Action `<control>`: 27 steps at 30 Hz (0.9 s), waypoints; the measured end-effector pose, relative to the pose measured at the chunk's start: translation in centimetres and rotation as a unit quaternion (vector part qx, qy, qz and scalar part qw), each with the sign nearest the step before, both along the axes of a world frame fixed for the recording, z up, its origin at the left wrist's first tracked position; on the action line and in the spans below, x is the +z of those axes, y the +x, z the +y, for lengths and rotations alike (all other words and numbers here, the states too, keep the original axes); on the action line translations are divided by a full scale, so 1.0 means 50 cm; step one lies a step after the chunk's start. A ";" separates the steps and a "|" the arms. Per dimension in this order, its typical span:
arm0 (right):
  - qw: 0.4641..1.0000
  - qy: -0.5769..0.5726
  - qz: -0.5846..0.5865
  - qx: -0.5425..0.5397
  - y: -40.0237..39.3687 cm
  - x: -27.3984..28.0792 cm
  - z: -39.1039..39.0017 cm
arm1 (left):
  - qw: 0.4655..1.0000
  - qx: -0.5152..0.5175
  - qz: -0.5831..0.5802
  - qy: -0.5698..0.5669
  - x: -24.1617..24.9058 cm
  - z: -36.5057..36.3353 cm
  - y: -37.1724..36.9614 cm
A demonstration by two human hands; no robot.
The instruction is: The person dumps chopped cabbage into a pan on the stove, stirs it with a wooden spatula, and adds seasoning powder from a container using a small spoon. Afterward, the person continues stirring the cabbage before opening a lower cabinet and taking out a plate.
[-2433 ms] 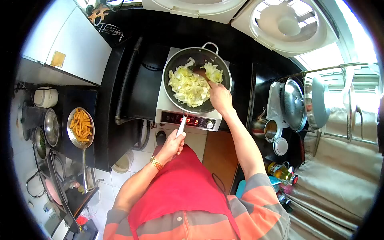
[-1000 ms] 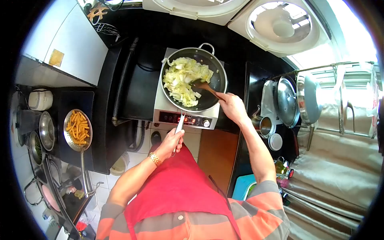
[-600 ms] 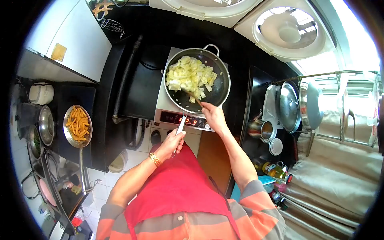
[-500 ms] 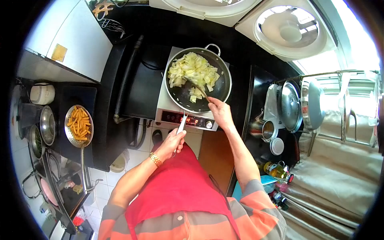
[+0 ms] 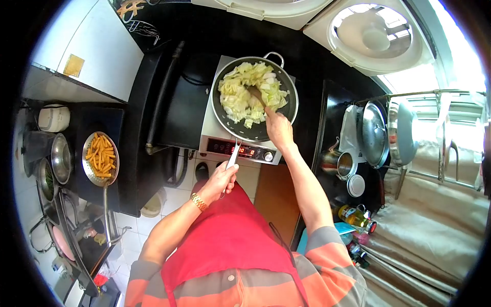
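A dark wok point(image 5: 251, 134) with a metal rim sits on an induction cooker point(image 5: 212, 137) whose red display is lit. Chopped cabbage point(image 5: 238, 97) lies in a ring-like heap inside it. My left hand point(image 5: 222, 179) is closed around the wok's metal handle point(image 5: 233, 157), near the front of the cooker. Over the wok's right side, my right hand point(image 5: 279, 129) grips a wooden spatula point(image 5: 259, 97), its blade down among the cabbage near the middle. The blade's tip is partly hidden by the leaves.
At left, a strainer ladle point(image 5: 86, 162) holds orange-yellow strips on a dark surface. A metal pot point(image 5: 341, 165), a white lid point(image 5: 355, 185) and an oil bottle point(image 5: 356, 217) stand at right. Pans point(image 5: 374, 134) hang from a rail there.
My right hand has moved slightly up and right with the spatula. Cabbage has shifted toward the right and front of the wok, opening a gap in the middle. My left hand stays put.
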State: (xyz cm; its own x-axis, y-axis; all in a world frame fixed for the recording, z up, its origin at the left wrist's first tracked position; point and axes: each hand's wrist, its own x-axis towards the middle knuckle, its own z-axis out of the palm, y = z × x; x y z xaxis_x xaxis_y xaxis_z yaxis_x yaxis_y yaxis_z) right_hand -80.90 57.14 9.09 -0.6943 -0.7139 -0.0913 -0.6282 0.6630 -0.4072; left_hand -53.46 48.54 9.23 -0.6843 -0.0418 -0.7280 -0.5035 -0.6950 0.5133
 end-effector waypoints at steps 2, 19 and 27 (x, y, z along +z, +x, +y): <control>0.998 0.044 0.000 0.041 0.004 0.049 0.035 | 1.000 0.004 -0.002 0.005 0.000 -0.002 0.001; 0.997 -0.061 0.019 -0.044 -0.068 0.072 -0.017 | 1.000 -0.002 0.002 0.007 0.004 -0.006 0.000; 0.997 0.047 0.006 0.067 -0.038 0.107 0.035 | 1.000 0.007 0.018 0.020 -0.009 -0.005 0.004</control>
State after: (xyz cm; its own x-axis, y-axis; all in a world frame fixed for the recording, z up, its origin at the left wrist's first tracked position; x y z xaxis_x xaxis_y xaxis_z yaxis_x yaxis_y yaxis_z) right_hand -82.79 58.87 14.45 -0.5940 -0.7894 -0.1550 -0.7183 0.6072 -0.3396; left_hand -53.26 48.29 8.77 -0.7104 -0.0226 -0.7035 -0.4752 -0.7219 0.5031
